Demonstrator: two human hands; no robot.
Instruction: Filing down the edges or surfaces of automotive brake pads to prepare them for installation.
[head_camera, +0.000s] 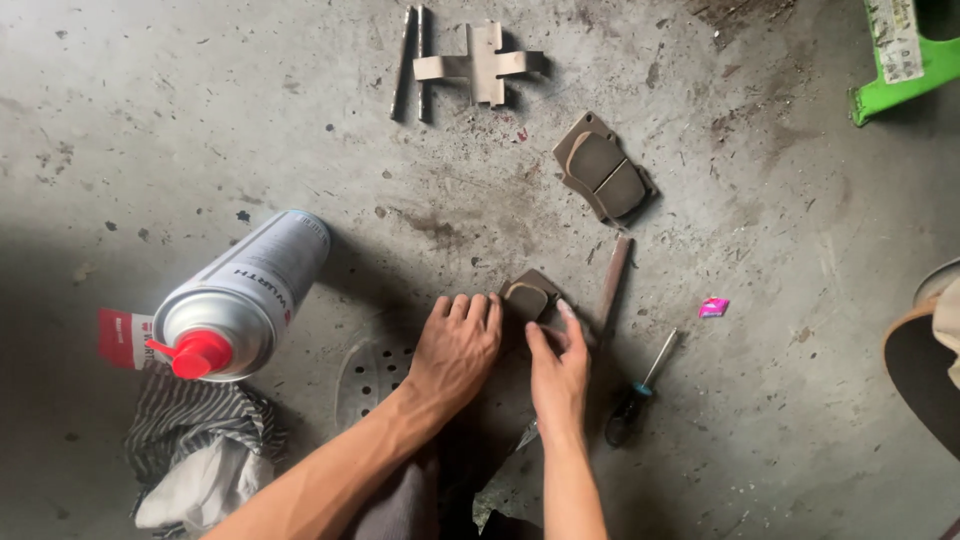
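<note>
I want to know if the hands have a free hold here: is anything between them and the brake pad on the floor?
Nothing visible. The left hand and right hand both touch the brake pad directly; the metal rod lies just beside it, not between.

Grey spray can (245, 295), red nozzle, lies left; red label (122, 338) beside it

We saw a stained grey concrete floor (200, 120) carrying everything. At the top of the frame lay two metal pins (411, 62) beside flat metal clips (483, 64), with a brake pad (604, 166) right of centre, and lower down a second brake pad (528, 295), a rusty bar (612, 288), a screwdriver (640, 392) and a pink scrap (713, 307). At the left were a spray can (240, 295), a striped rag (195, 445) and a round drain grate (370, 375).
</note>
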